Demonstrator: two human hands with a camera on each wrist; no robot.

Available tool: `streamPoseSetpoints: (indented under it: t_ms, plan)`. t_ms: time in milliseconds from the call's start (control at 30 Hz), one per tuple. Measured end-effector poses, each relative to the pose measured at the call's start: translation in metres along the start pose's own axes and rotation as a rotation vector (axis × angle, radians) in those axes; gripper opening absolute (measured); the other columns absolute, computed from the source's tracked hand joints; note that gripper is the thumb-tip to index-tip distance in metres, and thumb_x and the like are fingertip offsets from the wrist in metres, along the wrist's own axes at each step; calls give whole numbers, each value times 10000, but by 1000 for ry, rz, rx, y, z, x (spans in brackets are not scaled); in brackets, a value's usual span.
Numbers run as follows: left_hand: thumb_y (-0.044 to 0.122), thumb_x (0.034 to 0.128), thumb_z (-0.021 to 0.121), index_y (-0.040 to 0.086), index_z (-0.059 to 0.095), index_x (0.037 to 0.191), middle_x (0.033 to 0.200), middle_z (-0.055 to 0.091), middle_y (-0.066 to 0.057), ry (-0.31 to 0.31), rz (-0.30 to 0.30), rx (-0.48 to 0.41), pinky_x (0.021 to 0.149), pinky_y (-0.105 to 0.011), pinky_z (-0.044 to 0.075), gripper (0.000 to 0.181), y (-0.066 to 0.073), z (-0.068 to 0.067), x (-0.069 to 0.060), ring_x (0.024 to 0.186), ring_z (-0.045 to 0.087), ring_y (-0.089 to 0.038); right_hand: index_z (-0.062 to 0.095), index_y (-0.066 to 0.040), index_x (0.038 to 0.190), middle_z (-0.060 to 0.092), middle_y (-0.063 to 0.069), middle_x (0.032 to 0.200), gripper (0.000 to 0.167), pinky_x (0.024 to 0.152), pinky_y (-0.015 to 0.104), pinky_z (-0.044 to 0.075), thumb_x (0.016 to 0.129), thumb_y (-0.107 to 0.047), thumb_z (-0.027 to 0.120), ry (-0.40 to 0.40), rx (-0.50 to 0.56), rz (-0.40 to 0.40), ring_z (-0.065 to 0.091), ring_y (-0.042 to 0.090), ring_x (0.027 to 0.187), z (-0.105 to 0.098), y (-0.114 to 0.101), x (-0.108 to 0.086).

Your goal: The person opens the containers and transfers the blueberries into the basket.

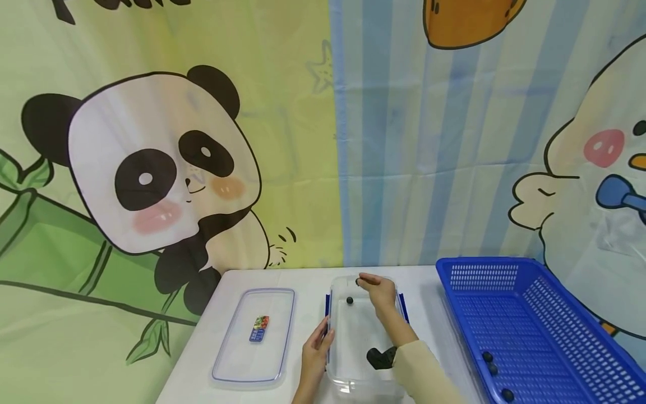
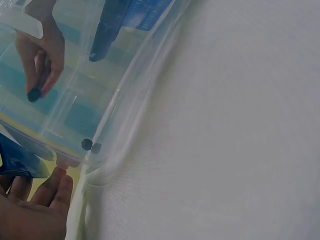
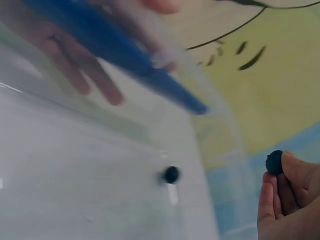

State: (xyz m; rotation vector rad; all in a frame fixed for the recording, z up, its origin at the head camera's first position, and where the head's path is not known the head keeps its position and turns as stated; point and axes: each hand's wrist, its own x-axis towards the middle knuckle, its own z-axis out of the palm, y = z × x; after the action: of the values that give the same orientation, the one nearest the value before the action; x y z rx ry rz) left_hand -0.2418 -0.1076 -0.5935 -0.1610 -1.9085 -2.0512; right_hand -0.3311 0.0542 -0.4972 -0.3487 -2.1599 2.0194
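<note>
My right hand (image 1: 379,292) pinches a small dark ball (image 3: 274,162) between thumb and fingertips, above the far end of a clear plastic box (image 1: 348,359). Inside the box, near its far end, lies another dark ball (image 1: 350,301). Against the box's left side my left hand (image 1: 315,350) rests with its fingers extended, close to a blue side latch (image 2: 20,157). Through the clear wall, the left wrist view also shows the right hand with its ball.
A clear lid (image 1: 252,365) with a coloured label lies left of the box. To the right stands a blue perforated basket (image 1: 555,325) holding several dark balls (image 1: 493,369). A printed curtain (image 1: 292,140) hangs behind the white table (image 1: 197,359).
</note>
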Motion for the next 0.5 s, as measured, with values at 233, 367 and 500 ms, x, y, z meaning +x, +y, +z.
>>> streamPoseSetpoints:
  t_ms: [233, 367, 500]
  plan:
    - [156, 889, 614, 5, 526, 1274, 1329, 472, -186, -1, -112, -3, 1000, -273, 365, 422, 2, 1, 0, 1249, 390, -360, 683, -62, 1096, 649, 134, 1104, 283, 976, 427, 427, 837, -176, 693, 8, -136, -100, 531, 286, 1124, -69, -39, 5]
    - [137, 892, 613, -24, 496, 1289, 1348, 447, -192, -7, -149, -20, 1017, -282, 341, 444, 5, 0, 3, 1268, 367, -345, 639, -36, 1164, 607, 165, 1175, 348, 979, 438, 422, 865, -214, 659, 42, -203, -141, 512, 297, 1144, -123, -45, 13]
    - [98, 892, 608, -43, 502, 1277, 1340, 450, -207, -7, -156, -30, 1019, -306, 335, 424, 6, -1, 5, 1266, 365, -349, 620, -60, 1201, 600, 130, 1201, 431, 955, 505, 416, 862, -324, 645, 90, -272, -110, 506, 285, 1145, -176, -38, 21]
